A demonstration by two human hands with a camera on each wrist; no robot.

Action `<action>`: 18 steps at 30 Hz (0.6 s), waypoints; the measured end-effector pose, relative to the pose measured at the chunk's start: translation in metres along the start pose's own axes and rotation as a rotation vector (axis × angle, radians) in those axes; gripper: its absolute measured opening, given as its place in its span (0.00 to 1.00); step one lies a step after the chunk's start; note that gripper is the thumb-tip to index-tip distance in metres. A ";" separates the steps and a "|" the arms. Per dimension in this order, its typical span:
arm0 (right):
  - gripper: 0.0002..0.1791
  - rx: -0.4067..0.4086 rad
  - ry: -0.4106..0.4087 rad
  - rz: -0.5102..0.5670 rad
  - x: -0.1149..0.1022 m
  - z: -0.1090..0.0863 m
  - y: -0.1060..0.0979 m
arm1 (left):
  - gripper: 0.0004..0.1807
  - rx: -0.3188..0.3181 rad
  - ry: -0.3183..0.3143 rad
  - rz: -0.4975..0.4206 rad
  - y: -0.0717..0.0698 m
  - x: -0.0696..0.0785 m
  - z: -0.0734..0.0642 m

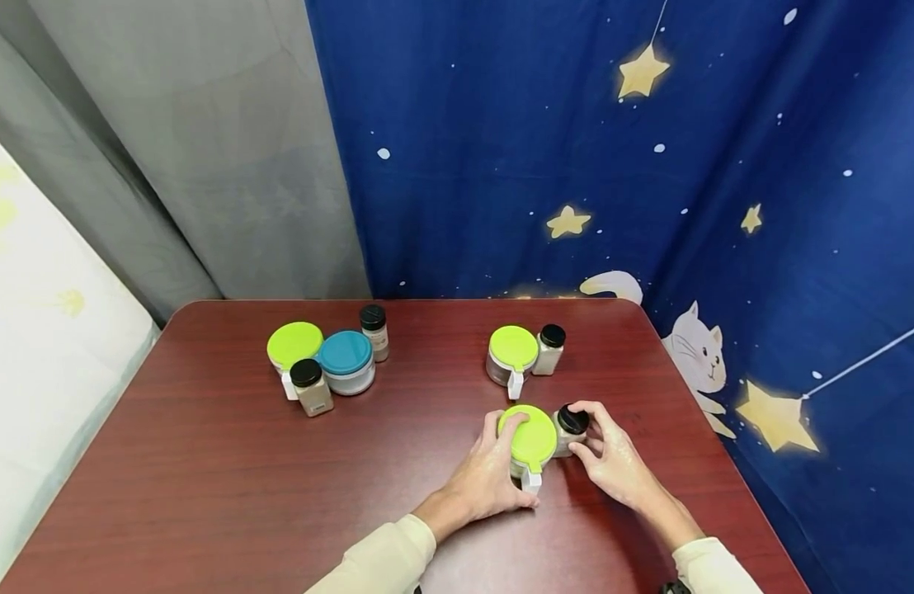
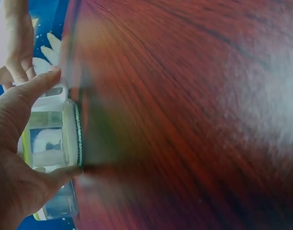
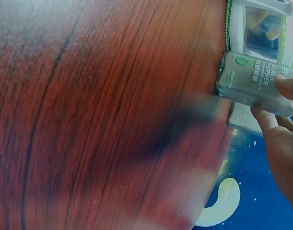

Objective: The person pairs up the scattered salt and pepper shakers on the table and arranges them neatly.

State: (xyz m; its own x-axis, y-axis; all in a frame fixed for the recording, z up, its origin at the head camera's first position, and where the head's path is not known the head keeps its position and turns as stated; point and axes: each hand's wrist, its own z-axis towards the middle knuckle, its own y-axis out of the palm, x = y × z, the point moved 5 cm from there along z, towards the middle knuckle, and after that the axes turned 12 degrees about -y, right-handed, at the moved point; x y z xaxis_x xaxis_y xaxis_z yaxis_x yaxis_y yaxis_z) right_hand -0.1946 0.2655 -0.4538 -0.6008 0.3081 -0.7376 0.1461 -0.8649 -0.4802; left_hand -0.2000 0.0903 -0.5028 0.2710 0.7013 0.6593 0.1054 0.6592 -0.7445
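My left hand [image 1: 482, 478] grips a clear jar with a bright green lid [image 1: 534, 437] and a white handle, fingers at the lid and thumb low by the handle. In the left wrist view this jar [image 2: 48, 143] shows clear walls between finger and thumb. Close on its right, my right hand [image 1: 616, 462] holds a black-capped pepper shaker [image 1: 572, 422] between thumb and fingers. The right wrist view shows "black pepper" printed on the shaker [image 3: 252, 81], right beside the green-lidded jar [image 3: 264, 31]. Both containers stand near the right side of the table [image 1: 294, 487].
Behind the hands stand another green-lidded jar [image 1: 513, 351] and a black-capped shaker [image 1: 549, 351]. Grouped at the back left are a green-lidded jar [image 1: 294, 342], a blue-lidded jar [image 1: 346, 359] and two black-capped shakers, one in front [image 1: 312, 389], one behind [image 1: 375, 330]. Curtains [image 1: 487, 165] hang beyond.
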 end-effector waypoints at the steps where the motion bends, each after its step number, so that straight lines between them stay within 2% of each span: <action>1: 0.30 0.001 0.003 0.000 0.000 0.000 0.000 | 0.65 -0.002 0.001 0.005 0.000 0.001 0.001; 5: 0.30 0.009 0.001 0.004 0.000 0.000 -0.002 | 0.65 -0.014 -0.001 0.014 0.002 0.003 0.004; 10: 0.31 0.030 -0.025 0.026 0.000 -0.002 -0.004 | 0.65 0.000 -0.005 0.024 0.004 0.005 0.007; 18: 0.30 0.063 -0.018 0.063 -0.001 -0.004 -0.004 | 0.66 0.008 -0.010 0.038 0.006 0.007 0.006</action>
State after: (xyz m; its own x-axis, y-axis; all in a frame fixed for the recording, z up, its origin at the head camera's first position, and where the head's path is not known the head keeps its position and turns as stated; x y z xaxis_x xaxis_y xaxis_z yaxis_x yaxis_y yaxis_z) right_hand -0.1915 0.2701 -0.4537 -0.6065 0.2459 -0.7561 0.1341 -0.9058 -0.4020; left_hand -0.2034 0.1015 -0.5020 0.2650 0.7286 0.6316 0.0879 0.6341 -0.7683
